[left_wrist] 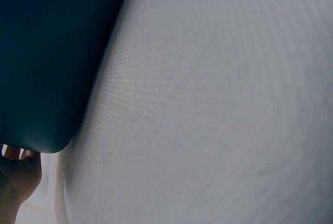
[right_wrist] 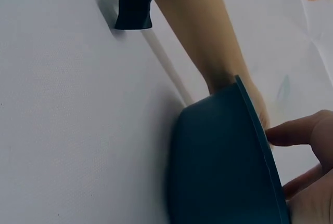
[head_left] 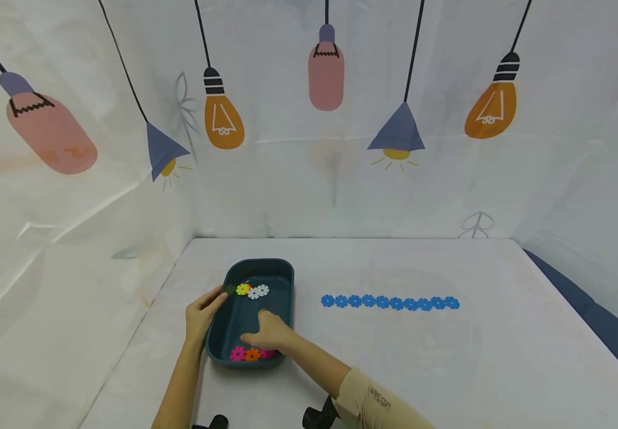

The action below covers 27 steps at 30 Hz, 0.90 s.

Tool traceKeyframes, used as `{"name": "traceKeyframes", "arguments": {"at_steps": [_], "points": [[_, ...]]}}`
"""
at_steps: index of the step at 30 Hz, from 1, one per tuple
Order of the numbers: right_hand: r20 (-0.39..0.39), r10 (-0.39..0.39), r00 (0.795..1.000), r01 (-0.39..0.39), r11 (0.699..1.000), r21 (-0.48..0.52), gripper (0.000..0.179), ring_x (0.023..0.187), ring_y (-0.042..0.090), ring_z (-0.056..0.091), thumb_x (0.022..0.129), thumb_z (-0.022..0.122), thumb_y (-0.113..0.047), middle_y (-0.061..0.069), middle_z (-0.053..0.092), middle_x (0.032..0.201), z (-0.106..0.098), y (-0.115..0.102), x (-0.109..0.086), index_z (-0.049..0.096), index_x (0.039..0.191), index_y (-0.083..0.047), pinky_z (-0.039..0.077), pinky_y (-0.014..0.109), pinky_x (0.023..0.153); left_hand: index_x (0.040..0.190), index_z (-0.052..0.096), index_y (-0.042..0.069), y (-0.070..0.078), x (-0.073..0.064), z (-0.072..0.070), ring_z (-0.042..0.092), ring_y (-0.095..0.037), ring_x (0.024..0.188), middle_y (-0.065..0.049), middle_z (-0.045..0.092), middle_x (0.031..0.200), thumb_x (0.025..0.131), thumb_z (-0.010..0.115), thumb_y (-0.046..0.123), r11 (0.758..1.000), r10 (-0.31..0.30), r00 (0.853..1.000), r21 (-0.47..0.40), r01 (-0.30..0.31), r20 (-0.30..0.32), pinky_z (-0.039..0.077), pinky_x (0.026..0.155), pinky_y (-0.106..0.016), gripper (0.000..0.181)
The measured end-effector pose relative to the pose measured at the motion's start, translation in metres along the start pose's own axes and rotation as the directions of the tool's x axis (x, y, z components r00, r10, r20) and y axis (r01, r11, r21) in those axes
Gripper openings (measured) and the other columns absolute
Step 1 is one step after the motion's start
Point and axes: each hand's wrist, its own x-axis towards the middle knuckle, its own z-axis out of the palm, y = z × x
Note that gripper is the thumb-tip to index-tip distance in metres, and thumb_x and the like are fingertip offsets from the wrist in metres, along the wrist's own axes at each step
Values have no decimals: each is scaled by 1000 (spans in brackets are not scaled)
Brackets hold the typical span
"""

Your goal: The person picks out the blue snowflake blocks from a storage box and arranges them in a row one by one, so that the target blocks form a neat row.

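A dark teal tray [head_left: 282, 274] lies on the white table, nearer its left side. My left hand [head_left: 200, 316] grips the tray's left edge, its thumb over the rim. Over the tray's near half, my right hand [head_left: 270, 332] reaches in with thumb and index finger spread apart, nothing seen between them. Just below that hand are pink [head_left: 237, 353] and orange [head_left: 252, 354] snowflake-shaped plastic discs, one pink disc partly hidden by it. Toward the tray's far end sit a yellow disc [head_left: 243, 289] and white discs [head_left: 258, 292], with a bit of red-orange showing behind.
To the right of the tray, a row of several blue snowflake discs [head_left: 389, 302] stretches across the table [head_left: 395, 369]. A white sheet [head_left: 287, 179] printed with lamps hangs behind and at the sides. Dark wrist mounts [head_left: 321, 414] show at the bottom.
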Motion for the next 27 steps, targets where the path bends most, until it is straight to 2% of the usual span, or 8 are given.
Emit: {"name": "traceKeyframes", "arguments": {"at_steps": [6, 12, 18, 21, 23, 25, 27], "points": [[67, -28, 997, 33, 996, -83, 55, 109, 29, 56, 83, 69, -22, 19, 57, 125, 1, 0, -3, 51, 125, 9, 47, 43, 93, 123, 62, 1, 1, 1, 2, 58, 7, 88, 19, 65, 97, 86, 70, 24, 1000, -1, 1000, -9, 1, 1, 47, 75, -10, 45], [86, -27, 996, 36, 994, -104, 41, 87, 22, 58, 82, 70, -17, 15, 64, 106, 1, -1, 0, 59, 112, 8, 52, 38, 83, 123, 62, 0, 1, 1, 2, 58, 7, 87, 12, 66, 103, 86, 71, 25, 1000, -4, 1000, -7, 4, 0, 47, 74, -9, 45], [160, -58, 985, 78, 990, -120, 30, 77, 16, 55, 82, 70, -13, 8, 66, 95, 4, 0, 9, 65, 104, 6, 52, 29, 75, 122, 62, -1, -1, 2, 0, 59, 6, 88, 24, 65, 90, 85, 71, 24, 1000, -12, 1000, -19, 12, -1, 47, 74, -9, 45], [216, -95, 972, 119, 988, -99, 25, 73, 12, 53, 81, 70, -9, 5, 65, 88, 8, 2, 14, 68, 102, 4, 50, 23, 69, 121, 62, -1, 0, 2, 0, 59, 7, 87, 26, 65, 88, 85, 71, 23, 999, -9, 1000, -31, 9, 4, 47, 74, -9, 44], [240, -123, 963, 141, 988, -59, 23, 70, 11, 52, 80, 70, -5, 4, 64, 83, 10, 3, 16, 69, 101, 4, 48, 21, 67, 121, 62, -2, 6, -1, 0, 59, 7, 86, 19, 67, 94, 86, 70, 21, 999, -18, 1000, -35, 19, 9, 47, 73, -10, 42], [245, -141, 959, 142, 990, 14, 23, 70, 10, 54, 80, 69, -1, 4, 65, 83, 12, 4, 18, 68, 103, 5, 50, 21, 67, 120, 63, -2, 5, -1, -1, 60, 7, 86, 16, 68, 96, 86, 70, 19, 999, -15, 1000, -36, 15, 7, 47, 73, -10, 40], [243, -152, 958, 122, 983, 135, 26, 72, 10, 57, 80, 68, 3, 6, 67, 87, 14, 7, 19, 67, 105, 7, 53, 24, 69, 120, 63, -1, 6, -1, -1, 60, 6, 85, 8, 69, 103, 86, 70, 17, 999, -19, 1000, -32, 19, 2, 48, 73, -10, 39]]}}
